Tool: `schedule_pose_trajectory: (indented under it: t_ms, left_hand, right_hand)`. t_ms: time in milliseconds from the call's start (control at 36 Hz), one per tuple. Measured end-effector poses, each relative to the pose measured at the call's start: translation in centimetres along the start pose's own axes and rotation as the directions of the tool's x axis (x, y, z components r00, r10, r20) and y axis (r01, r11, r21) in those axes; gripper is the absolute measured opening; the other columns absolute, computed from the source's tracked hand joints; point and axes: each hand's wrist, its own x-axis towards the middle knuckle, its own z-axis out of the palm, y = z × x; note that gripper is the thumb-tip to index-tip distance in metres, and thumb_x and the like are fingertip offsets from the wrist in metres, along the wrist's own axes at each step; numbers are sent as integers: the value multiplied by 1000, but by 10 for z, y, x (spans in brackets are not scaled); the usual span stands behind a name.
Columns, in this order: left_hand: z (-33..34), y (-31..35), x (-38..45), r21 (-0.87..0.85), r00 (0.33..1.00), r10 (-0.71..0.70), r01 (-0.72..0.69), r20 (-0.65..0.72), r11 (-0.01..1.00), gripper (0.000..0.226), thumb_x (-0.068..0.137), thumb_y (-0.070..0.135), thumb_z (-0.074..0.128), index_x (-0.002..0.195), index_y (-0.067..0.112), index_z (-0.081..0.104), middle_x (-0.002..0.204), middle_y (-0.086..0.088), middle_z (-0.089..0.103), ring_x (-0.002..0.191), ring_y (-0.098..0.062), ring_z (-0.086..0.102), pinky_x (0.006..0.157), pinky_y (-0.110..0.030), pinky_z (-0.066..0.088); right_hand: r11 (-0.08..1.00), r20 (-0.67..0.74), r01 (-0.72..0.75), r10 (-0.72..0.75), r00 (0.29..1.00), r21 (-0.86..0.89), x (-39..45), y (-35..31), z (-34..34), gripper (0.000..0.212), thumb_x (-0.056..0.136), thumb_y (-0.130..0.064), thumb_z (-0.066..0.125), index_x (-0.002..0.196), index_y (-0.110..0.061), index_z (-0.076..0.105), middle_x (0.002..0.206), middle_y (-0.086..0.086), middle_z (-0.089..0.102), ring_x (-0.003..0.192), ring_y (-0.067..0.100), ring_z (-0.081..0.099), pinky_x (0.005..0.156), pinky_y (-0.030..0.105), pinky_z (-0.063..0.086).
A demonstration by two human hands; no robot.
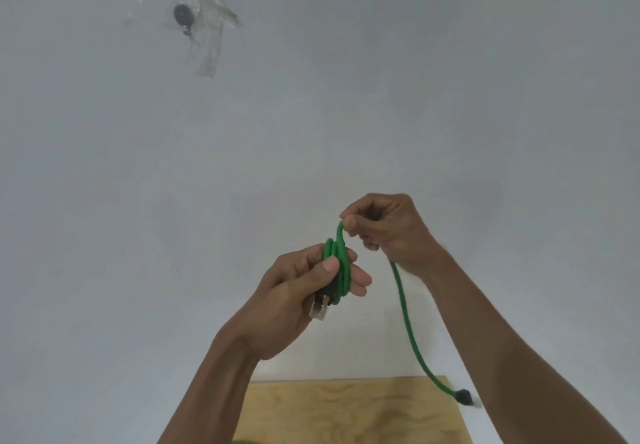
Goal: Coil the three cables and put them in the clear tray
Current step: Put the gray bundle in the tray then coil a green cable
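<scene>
A green braided cable is partly wound into a small bundle of loops. My left hand grips that bundle, thumb pressed on top, with a silver and black plug sticking out below the palm. My right hand pinches the cable just above the bundle, and the free length hangs down from it to a dark plug near the wooden surface. The clear tray and the other two cables are out of view.
A light plywood surface lies below my arms at the bottom of the view. A pale grey wall fills the background, with a dark round object taped to it at the upper left. A sliver of green shows at the bottom edge.
</scene>
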Motion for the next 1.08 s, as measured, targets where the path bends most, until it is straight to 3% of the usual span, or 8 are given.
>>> schedule_pose_trajectory:
  t_ms: [83,167,250,472,639,750,917,1083]
  left_hand:
    - [6,2,5,-97,997,77,-77,-3,992,30,95,12,48,114,-7,63,100,-17,73,92,-27,69,87,-30,51]
    - [7,5,12,-190,992,109,-119,-63,975,30,93,10,50,112,-5,68,102,-19,74,89,-24,72,80,-36,57]
    - [2,7,15,-288,988,90,-124,-128,950,33,91,12,53,117,-5,66,107,-18,74,90,-22,74,79,-32,59]
    - [-5,14,24,-318,949,94,-192,-300,929,36,87,13,54,115,-7,63,109,-17,74,96,-24,73,85,-27,58]
    - [-15,13,28,-212,931,85,-169,-354,963,32,88,16,55,110,-4,66,104,-14,75,96,-23,73,86,-26,57]
    - [-21,9,30,-175,926,80,-153,-368,973,31,88,18,55,110,-2,66,102,-13,75,96,-22,73,88,-28,57]
    - [-30,5,27,-159,929,59,-125,-365,979,29,95,13,52,114,-4,64,99,-15,74,91,-23,72,84,-27,57]
    - [-30,4,23,-101,958,58,-90,-280,991,30,97,10,48,118,-6,61,97,-14,74,85,-20,71,83,-27,57]
  right_hand:
    - [996,-77,-53,59,995,75,-8,19,14,9,84,-24,78,84,-15,79,69,10,69,60,26,53,57,38,44]
    - [988,-124,-115,127,984,101,-23,33,31,19,92,-10,66,83,-20,80,60,5,65,50,21,50,44,27,42]
    - [988,-71,-153,152,986,-7,-39,37,41,31,103,-25,56,80,-20,76,63,3,64,49,19,46,44,28,39]
    - [935,81,-214,245,966,-282,-57,34,52,21,102,-34,55,113,-29,72,63,0,66,46,13,47,45,25,46]
    - [865,125,-101,185,975,-491,-62,19,49,25,102,-35,54,107,-17,71,60,-5,58,46,4,50,54,17,41]
    - [779,155,-65,205,967,-624,-62,9,49,25,102,-36,54,111,-18,69,69,8,66,50,13,53,59,35,50]
    - [647,151,-2,180,972,-762,-60,-9,41,18,100,-35,54,103,-25,69,56,-6,55,48,10,48,53,21,37]
    - [466,195,114,129,972,-877,-54,-35,35,18,99,-38,52,100,-30,68,65,-15,51,64,6,50,59,25,34]
